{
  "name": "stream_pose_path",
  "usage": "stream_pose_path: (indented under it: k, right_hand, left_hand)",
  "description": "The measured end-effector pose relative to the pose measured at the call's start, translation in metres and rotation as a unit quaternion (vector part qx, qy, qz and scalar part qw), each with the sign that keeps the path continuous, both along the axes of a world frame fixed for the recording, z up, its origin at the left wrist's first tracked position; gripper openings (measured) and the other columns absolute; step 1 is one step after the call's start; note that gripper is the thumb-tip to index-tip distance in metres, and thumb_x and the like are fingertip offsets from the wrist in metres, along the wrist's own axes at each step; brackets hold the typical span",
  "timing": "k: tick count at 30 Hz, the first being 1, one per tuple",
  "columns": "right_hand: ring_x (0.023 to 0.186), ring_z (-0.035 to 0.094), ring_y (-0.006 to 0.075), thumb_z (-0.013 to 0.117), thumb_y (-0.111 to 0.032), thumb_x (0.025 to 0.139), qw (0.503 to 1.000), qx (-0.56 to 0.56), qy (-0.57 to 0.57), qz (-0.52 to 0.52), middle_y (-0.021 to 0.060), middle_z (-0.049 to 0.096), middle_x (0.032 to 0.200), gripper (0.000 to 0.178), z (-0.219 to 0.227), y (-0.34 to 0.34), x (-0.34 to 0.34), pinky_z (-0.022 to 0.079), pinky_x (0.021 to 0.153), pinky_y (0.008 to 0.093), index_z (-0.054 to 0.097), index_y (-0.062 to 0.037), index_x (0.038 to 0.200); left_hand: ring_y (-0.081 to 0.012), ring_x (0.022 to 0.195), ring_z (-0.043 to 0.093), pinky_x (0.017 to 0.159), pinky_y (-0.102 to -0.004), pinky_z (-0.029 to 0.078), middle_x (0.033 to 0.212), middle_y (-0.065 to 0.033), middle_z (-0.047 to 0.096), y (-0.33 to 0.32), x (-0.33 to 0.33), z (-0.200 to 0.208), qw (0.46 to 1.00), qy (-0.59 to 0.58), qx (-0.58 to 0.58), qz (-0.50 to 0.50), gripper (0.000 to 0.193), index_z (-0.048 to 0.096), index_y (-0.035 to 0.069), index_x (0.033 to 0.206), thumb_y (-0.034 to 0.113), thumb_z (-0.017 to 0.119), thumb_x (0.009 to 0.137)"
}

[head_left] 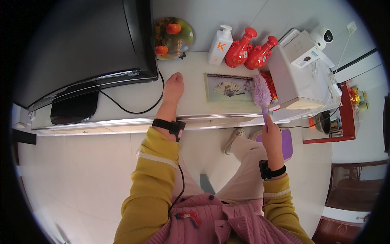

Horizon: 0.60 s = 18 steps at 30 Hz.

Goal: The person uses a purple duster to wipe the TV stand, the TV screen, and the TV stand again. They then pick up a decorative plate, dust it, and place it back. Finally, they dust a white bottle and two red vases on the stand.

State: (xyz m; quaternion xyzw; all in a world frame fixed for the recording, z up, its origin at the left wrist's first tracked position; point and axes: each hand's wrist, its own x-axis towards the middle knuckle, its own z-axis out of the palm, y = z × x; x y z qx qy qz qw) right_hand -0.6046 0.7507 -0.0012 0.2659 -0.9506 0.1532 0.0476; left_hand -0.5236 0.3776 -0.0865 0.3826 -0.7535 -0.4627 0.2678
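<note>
My right hand (271, 132) is wrapped round the handle of a fluffy light-purple duster (261, 91). The duster's head lies over the right edge of a spiral-bound book with a fan picture (229, 88), beside a red packet (269, 86). My left hand (174, 84) is over the white cabinet top (191, 69), between the television and the book. Its fingers are curled in, and nothing shows in them.
At left stands a large black television (81, 49) with a trailing cable (140, 112). Along the wall are a round persimmon picture (183, 36), a white pump bottle (220, 45), two red vases (239, 51) and a white box (296, 77). A purple-topped stool (287, 144) sits below.
</note>
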Motion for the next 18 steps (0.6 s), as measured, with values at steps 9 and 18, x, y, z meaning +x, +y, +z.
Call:
stream_pose_path:
  k: [9,18]
  right_hand:
    - [0.079,0.057,0.0307,0.059,-0.001,0.083,0.909,-0.05,-0.298,0.286,0.0139,0.059,0.086,0.055,0.008,-0.023,0.084,0.048,0.072,0.0383,0.057,-0.016,0.136]
    - [0.067,0.057,0.023,0.058,-0.003,0.084,0.987,-0.059,-0.148,0.021,0.0156,0.061,0.076,0.047,0.015,0.046,0.036,0.048,0.065,0.0341,0.062,-0.0133,0.13]
  left_hand:
    - [-0.039,0.112,0.059,0.095,-0.0428,0.047,0.116,-0.021,0.065,-0.008,0.012,0.003,1.0,-0.007,0.014,-0.005,0.043,0.064,0.007,0.119,0.04,0.046,0.097]
    - [-0.0389,0.114,0.058,0.097,-0.0429,0.046,0.117,-0.0213,0.064,-0.009,0.015,0.009,0.999,-0.021,0.042,-0.025,0.046,0.064,0.006,0.119,0.042,0.046,0.097]
